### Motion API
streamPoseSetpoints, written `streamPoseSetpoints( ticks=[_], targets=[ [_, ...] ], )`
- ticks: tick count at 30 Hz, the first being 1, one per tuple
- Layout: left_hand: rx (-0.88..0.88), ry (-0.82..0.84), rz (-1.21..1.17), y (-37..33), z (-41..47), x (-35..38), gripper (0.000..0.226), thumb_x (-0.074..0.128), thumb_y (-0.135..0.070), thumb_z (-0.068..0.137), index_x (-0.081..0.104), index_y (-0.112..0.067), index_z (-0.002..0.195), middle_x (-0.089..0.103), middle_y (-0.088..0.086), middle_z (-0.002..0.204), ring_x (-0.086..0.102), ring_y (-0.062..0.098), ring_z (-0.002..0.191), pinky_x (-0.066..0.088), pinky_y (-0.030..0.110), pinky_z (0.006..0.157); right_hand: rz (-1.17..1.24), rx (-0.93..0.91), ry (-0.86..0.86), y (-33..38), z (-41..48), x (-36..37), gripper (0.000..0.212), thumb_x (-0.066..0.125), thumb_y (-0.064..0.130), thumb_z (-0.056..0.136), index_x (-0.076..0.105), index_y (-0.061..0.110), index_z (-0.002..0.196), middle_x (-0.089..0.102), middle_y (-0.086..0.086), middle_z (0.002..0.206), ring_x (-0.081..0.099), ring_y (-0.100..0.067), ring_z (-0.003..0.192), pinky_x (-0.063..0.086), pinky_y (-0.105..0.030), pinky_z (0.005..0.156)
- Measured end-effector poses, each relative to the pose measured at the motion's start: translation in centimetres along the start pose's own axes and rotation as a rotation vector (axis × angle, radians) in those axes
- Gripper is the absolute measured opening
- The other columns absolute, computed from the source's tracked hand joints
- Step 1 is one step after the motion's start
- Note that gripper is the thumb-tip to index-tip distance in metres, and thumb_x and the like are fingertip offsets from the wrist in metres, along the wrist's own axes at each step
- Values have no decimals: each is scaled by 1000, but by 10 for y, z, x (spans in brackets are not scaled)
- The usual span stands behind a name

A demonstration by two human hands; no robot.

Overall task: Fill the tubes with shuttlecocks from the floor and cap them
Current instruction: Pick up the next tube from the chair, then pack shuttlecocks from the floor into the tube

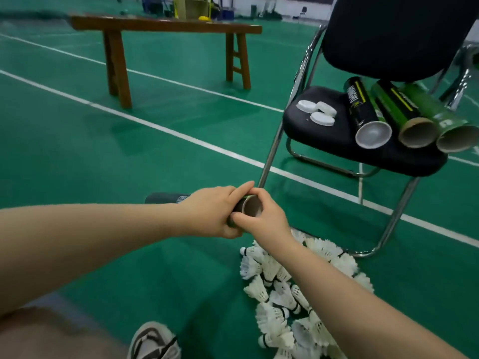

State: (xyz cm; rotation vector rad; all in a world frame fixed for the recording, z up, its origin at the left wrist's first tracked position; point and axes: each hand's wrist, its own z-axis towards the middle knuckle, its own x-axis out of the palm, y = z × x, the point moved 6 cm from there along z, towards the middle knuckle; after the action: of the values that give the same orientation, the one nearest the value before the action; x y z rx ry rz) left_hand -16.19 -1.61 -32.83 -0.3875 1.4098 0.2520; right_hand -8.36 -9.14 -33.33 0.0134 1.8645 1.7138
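1. Left hand (215,211) grips the shuttlecock tube (252,207), held level, near its open mouth.
2. Right hand (265,220) curls round the mouth rim.
3. Shuttlecock pile (280,294) lies on the floor under the right forearm.
4. Three open tubes (404,117) and white caps (317,112) sit on the chair (337,138) beyond the right hand.

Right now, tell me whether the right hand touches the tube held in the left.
Touching. In the head view the right hand pinches the rim of the tube, no gap visible.
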Motion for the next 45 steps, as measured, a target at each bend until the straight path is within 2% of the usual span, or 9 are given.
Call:
streamPoseSetpoints(
  ticks=[10,17,20,25,29,37,40,43,45],
  targets=[
    [39,208,83,9,21,104,101,56,-60,76,-1,-18,148,54,4,125,57,24,107,49,35,82,183,257,127,-109,16,27,38,69,8,76,52,24,107,60,15,86,55,9,72,40,-2,58],
    [63,282,113,0,45,149,98,53,-62,76,1,-18,147,56,5,119,58,25,103,49,35,78,301,412,173,-165,25,24,44,65,11,84,44,24,120,58,8,99,59,-8,89,48,-12,65],
    [48,295,100,-2,53,158,89,52,-63,76,14,-16,142,56,5,117,57,27,102,49,37,80,427,504,111,-189,31,14,26,52,28,94,46,23,119,57,1,111,58,-14,101,50,-23,81],
    [24,291,75,-1,59,165,69,52,-65,75,35,-20,124,57,3,107,57,25,94,49,37,75,80,564,-160,-242,33,-31,21,47,37,94,56,25,109,58,7,104,55,-13,96,46,-33,83],
    [-14,283,66,3,62,168,66,52,-65,75,36,-22,122,57,1,107,56,23,94,47,34,74,-205,496,-154,-259,32,-45,14,48,30,92,57,33,102,54,6,115,50,-13,103,45,-37,85],
    [-34,311,95,2,65,173,67,52,-66,75,35,-22,123,56,1,106,56,23,96,43,32,70,-76,555,0,-257,31,-27,36,42,22,97,53,20,132,53,2,135,48,-18,125,35,-24,95],
    [-32,316,95,1,63,174,67,52,-66,75,35,-23,123,55,0,105,56,23,96,43,32,70,0,556,-152,-252,28,-36,34,47,19,96,57,19,127,59,6,125,58,-15,112,43,-20,85],
    [-23,316,97,0,60,174,68,52,-67,75,33,-24,124,55,0,105,56,22,95,45,32,72,25,493,-313,-243,22,-52,27,55,20,92,65,20,116,66,8,113,59,-4,71,50,-23,67],
    [-18,321,98,-1,59,174,67,52,-67,75,33,-25,123,55,-1,104,56,21,94,44,31,70,51,444,-370,-235,18,-63,22,56,17,91,68,18,110,67,9,102,55,-1,70,50,-18,68]
  ],
)
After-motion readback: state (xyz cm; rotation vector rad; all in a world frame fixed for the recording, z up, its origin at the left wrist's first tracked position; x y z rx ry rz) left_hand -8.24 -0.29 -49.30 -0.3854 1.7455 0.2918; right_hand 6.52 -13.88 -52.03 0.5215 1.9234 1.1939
